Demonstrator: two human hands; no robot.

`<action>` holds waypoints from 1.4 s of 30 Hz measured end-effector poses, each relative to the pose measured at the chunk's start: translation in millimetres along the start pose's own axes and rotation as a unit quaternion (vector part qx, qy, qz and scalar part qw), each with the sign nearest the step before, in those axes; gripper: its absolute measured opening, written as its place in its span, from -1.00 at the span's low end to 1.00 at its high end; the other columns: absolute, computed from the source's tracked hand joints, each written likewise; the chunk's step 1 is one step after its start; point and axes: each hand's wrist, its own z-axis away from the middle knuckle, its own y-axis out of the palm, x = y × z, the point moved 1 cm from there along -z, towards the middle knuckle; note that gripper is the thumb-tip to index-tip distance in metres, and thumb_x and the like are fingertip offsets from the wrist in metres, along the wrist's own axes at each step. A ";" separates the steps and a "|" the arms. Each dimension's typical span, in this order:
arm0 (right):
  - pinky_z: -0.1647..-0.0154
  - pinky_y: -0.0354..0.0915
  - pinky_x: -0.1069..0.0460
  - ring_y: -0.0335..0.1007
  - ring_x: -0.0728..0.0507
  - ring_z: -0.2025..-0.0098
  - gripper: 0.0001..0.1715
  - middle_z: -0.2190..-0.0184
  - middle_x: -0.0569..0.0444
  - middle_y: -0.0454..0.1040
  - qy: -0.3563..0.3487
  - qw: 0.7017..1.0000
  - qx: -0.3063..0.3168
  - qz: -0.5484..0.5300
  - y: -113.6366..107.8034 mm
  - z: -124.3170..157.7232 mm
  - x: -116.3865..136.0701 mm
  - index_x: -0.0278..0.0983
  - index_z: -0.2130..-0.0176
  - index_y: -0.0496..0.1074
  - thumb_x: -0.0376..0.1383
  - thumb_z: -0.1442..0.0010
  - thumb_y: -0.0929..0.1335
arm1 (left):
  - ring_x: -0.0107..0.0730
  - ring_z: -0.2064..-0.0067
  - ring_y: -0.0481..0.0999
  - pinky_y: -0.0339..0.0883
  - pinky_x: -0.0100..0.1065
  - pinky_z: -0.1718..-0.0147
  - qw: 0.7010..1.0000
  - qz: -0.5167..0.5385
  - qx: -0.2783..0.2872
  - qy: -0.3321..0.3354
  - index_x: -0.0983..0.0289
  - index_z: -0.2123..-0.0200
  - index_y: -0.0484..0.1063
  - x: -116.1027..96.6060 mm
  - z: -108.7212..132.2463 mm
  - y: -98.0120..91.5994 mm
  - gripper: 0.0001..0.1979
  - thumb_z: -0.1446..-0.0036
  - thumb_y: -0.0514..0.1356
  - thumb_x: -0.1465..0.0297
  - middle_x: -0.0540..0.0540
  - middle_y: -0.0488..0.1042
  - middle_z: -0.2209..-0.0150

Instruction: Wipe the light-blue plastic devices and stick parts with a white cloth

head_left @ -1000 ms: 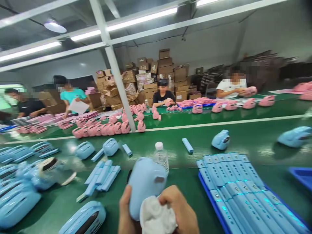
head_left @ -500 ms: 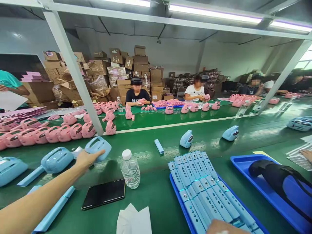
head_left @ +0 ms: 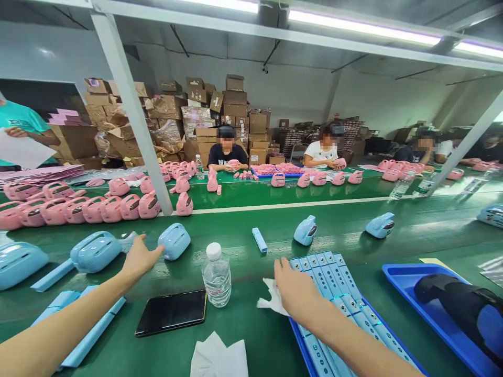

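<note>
My left hand (head_left: 142,258) is empty, its fingers apart, just left of a light-blue plastic housing with a handle (head_left: 175,242) that rests on the green table. My right hand (head_left: 295,289) has a crumpled white tissue (head_left: 272,297) in its grip, the tissue hanging out on the left side. Its fingers curl over the upper left corner of a blue tray (head_left: 295,335) filled with rows of light-blue long pieces (head_left: 332,280), and hide the ends of some. Whether the fingers grip one of these pieces cannot be made out. More blue housings (head_left: 96,251) sit at the left.
A water bottle (head_left: 217,275), a black phone (head_left: 171,312) and a folded tissue (head_left: 219,356) lie between my arms. Another blue tray (head_left: 396,285) holds a black object. A slanted white post (head_left: 133,104) stands beyond the left hand. Pink housings and people are across the table.
My left hand has let go of the blue housing, which now stands on the table. My right hand has moved up from the bottom edge to the tray's far left corner with the tissue.
</note>
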 end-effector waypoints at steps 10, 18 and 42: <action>0.02 0.54 -0.15 0.53 -0.21 0.00 -0.61 -0.11 -0.08 0.49 0.010 0.999 -0.046 0.015 4.6 -16.4 21.6 -0.31 -0.14 0.46 -0.23 -0.38 0.48 | -0.08 -0.09 0.62 0.52 -0.08 -0.14 0.951 0.159 -0.087 0.252 0.03 -0.14 0.42 -113.5 142.2 -119.0 -0.56 -0.22 0.30 0.13 0.03 0.58 -0.11; 0.13 0.45 0.00 0.52 -0.10 0.17 -0.79 0.00 -0.03 0.46 -0.019 0.984 -0.114 -0.138 -30.7 55.7 6.1 -0.31 0.02 0.46 -0.45 -0.34 0.37 | -0.02 -0.30 0.46 0.32 0.07 -0.30 0.921 0.195 0.190 0.278 0.07 -0.31 0.28 -109.5 280.9 -32.4 -0.50 -0.33 0.19 0.28 0.17 0.46 -0.30; -0.06 0.52 -0.37 0.48 -0.51 -0.21 -0.22 -0.41 -0.14 0.32 -0.151 0.960 -0.164 -0.169 216.2 131.7 7.6 -0.06 -0.40 0.35 -0.45 -0.26 0.26 | -0.38 0.65 0.60 0.22 -0.56 0.78 0.486 0.731 0.426 -0.218 0.34 -0.06 0.54 -82.4 351.9 6.7 -0.45 -0.41 -0.06 0.08 0.02 0.53 0.48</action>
